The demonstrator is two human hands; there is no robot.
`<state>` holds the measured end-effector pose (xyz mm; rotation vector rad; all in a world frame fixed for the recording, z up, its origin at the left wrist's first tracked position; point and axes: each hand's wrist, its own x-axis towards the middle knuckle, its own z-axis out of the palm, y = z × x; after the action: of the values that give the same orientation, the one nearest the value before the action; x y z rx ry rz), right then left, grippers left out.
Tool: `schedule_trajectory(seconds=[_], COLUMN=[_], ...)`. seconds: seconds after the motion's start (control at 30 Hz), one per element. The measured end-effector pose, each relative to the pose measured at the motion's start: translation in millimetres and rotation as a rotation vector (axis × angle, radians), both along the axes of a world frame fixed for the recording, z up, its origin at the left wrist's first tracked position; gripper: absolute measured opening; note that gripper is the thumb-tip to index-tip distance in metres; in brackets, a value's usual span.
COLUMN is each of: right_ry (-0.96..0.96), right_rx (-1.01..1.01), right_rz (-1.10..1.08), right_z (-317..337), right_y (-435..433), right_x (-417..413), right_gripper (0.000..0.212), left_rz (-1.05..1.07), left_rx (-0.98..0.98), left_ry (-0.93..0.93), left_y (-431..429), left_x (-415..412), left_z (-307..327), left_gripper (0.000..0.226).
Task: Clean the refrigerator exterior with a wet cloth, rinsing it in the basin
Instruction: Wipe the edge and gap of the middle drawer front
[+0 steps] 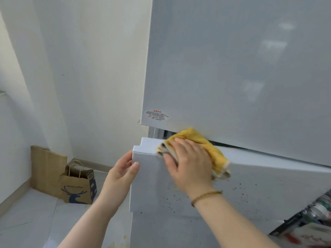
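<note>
Seen from the head view, the person is standing close against a tall, pale grey glossy refrigerator (232, 68). The right hand (189, 163) is pressing a folded yellow terry cloth (206, 142) onto the top edge of the lower door (268, 185), right at the dark gap beneath the upper door (232, 42). The fingers are lying spread and fairly straight over the cloth, flattening it rather than bunching it, and its pale hemmed corner is hanging out past the heel of the palm on the right. A thin brown beaded bracelet (206, 195) is sitting on that wrist. The left hand (121, 174) is gripping the notched left corner of the lower door, with the thumb lying on the front face and the fingers curling round behind the edge. The lower door is standing ajar, angled out from the cabinet. Small dark specks (241, 190) are dotting its front below the cloth. A small white sticker with red print (157, 115) is sitting at the bottom left of the upper door. To the left, a brown paper carrier bag with a dark blue deer print (77, 188) is standing on the pale tiled floor (26, 221) by the white wall (89, 68). A flat sheet of brown cardboard (46, 167) is leaning just behind it. At the lower right some blurred objects (318, 210) are showing, too unclear to name.
</note>
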<state>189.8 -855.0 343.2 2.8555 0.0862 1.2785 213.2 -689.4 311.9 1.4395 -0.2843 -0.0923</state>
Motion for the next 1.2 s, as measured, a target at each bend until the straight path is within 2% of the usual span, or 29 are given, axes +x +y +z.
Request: schedule_trajectory(seconds=[0.07, 0.17, 0.27, 0.37, 0.53, 0.63, 0.8, 0.93, 1.0, 1.1, 1.2], right_ry=[-0.009, -0.018, -0.037, -0.068, -0.138, -0.133, -0.266, -0.334, -0.343, -0.333, -0.303], right_rx=[-0.035, -0.105, -0.097, -0.106, -0.093, -0.193, -0.504, -0.663, -0.653, -0.527, -0.434], right_rz=[0.021, 0.101, 0.038, 0.004, -0.044, -0.032, -0.123, -0.119, -0.117, -0.117, -0.016], right_z=[0.8, -8.4, -17.3, -24.1, -56.6, -68.9, -54.8, -51.6, -60.8, -77.0, -83.1], right_y=[3.6, -40.8, -106.6, -152.7, -157.4, -162.0, -182.7, -199.7, -199.9, -174.6, -124.6], right_x=[5.5, -9.6, -41.5, -62.5, -50.0, -42.0, -33.4, -28.1, -23.3, -7.6, 21.8], right_gripper=[0.044, 0.041, 0.039, 0.041, 0.048, 0.058, 0.037, 0.043, 0.050, 0.059, 0.060], left_rz=[0.121, 0.298, 0.323, 0.337, 0.310, 0.306, 0.311, 0.288, 0.283, 0.247, 0.174], left_rx=[0.027, 0.050, 0.057, 0.027, 0.058, 0.086, 0.088, 0.106, 0.092, 0.107, 0.113], left_ry=[-0.014, -0.022, -0.025, 0.000, 0.025, 0.027, 0.017, 0.036, 0.062, 0.128, 0.159], left_y=[-13.7, -27.5, -34.7, -39.9, -52.4, -57.9, -62.3, -57.6, -53.1, -50.2, -44.3], left_x=[0.1, 2.7, 4.9, 13.7, 39.8, 52.7, 63.0, 66.1, 68.9, 68.3, 72.0], left_z=[-5.9, -11.4, -10.0, -1.0, 10.8, 14.8, 8.6, 3.0, -6.6, -19.4, -23.4], left_gripper=[0.025, 0.016, 0.026, 0.027, 0.025, 0.022, 0.016, 0.024, 0.034, 0.036, 0.038])
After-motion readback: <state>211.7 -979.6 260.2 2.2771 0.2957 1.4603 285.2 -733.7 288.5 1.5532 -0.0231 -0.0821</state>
